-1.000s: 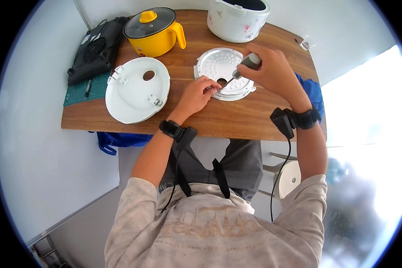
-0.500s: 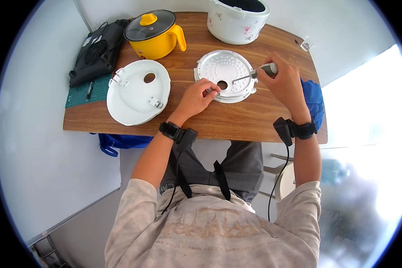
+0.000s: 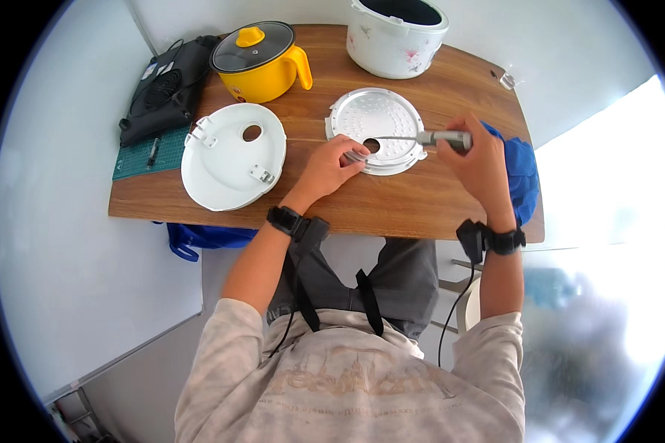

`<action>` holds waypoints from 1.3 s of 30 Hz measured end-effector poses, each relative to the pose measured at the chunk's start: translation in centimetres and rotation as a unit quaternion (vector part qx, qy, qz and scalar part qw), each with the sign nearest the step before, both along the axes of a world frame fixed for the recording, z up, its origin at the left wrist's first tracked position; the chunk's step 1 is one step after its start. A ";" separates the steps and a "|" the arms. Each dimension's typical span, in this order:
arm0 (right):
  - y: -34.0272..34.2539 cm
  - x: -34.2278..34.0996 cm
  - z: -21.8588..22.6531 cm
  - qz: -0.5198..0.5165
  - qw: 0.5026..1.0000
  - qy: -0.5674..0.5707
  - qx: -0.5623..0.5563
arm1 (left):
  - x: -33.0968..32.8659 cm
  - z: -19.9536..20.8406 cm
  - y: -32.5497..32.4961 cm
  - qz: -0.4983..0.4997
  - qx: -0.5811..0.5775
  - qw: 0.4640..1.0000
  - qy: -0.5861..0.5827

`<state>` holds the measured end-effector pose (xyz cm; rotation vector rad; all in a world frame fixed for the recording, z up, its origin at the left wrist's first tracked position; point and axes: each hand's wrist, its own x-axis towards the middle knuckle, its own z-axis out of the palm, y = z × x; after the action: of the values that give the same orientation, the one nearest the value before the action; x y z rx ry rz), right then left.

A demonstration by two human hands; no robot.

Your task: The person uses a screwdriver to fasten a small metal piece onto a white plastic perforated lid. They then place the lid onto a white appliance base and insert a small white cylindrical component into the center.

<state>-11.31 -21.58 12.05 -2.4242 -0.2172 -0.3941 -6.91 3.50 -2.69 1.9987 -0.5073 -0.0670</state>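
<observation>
A round silvery inner lid plate (image 3: pixel 403 118) with dimples and a round hole lies on the table. At its near left edge, by the hole, my left hand (image 3: pixel 331 173) has its fingers closed around a small greyish piece, too unclear to name. My right hand (image 3: pixel 482 166) grips a screwdriver (image 3: pixel 445 139) by its grey handle. The thin shaft reaches left across the plate, nearly level, its tip by the hole. Left of my left hand lies a white plastic lid shell (image 3: pixel 222 166) with a round opening and clip-like fittings.
A yellow pot (image 3: pixel 266 80) with a glass lid and a white flowered cooker body (image 3: pixel 395 44) stand at the back. A black appliance (image 3: pixel 159 100) rests partly on a green cutting mat (image 3: pixel 129 162) at left. Blue cloth (image 3: pixel 521 170) lies at the table's right edge.
The screwdriver has swung from a slant to almost level, and its tip has shifted left toward the hole. My right hand has moved slightly right and down. My left hand stays at the plate.
</observation>
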 end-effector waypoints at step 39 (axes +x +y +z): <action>0.9 -2.5 -1.1 0.070 0.997 -0.014 0.009 | 0.1 -0.2 -0.2 -0.008 -0.018 1.000 -0.008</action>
<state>-13.84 -20.67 11.00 -2.3701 -0.3922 -0.3649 -6.76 3.30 -2.90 1.9619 -0.5313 -0.0516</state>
